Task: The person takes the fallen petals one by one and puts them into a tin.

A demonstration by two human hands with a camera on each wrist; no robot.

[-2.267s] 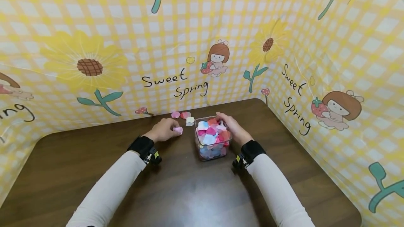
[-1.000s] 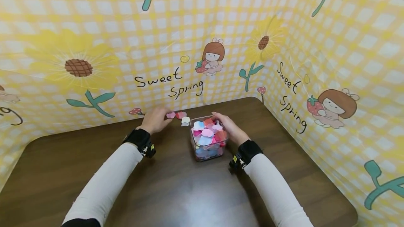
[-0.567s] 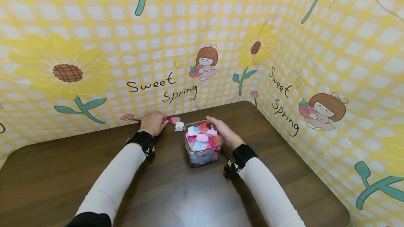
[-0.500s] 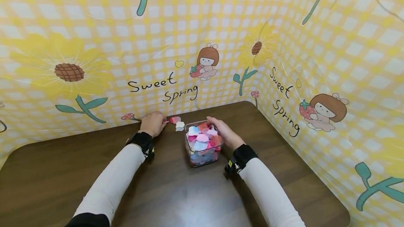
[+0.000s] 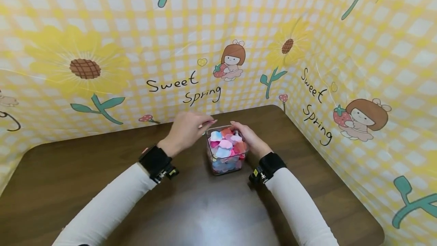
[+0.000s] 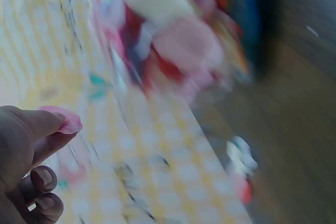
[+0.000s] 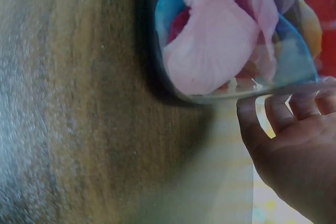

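A clear plastic box [image 5: 214, 164] full of pink, red, blue and white fabric petals [image 5: 223, 143] stands on the dark wooden table [image 5: 205, 208]. My left hand [image 5: 207, 122] hovers at the box's back left rim. In the left wrist view this left hand [image 6: 55, 129] pinches a pink petal [image 6: 65, 120] between thumb and finger. My right hand [image 5: 239, 130] holds the box's right side. Its fingers [image 7: 278, 111] curl against the clear wall [image 7: 157, 51] in the right wrist view. A large pink petal [image 7: 215, 51] lies on top inside.
A yellow checked cloth with sunflowers and "Sweet Spring" lettering [image 5: 184, 86] walls the table at the back and right. Blurred white and red petals [image 6: 240, 163] lie on the table near that cloth. Bare tabletop stretches to the front and left.
My left hand has lifted from the loose petals by the back wall and moved right to the box's rim, holding a pink petal. The right hand stays on the box.
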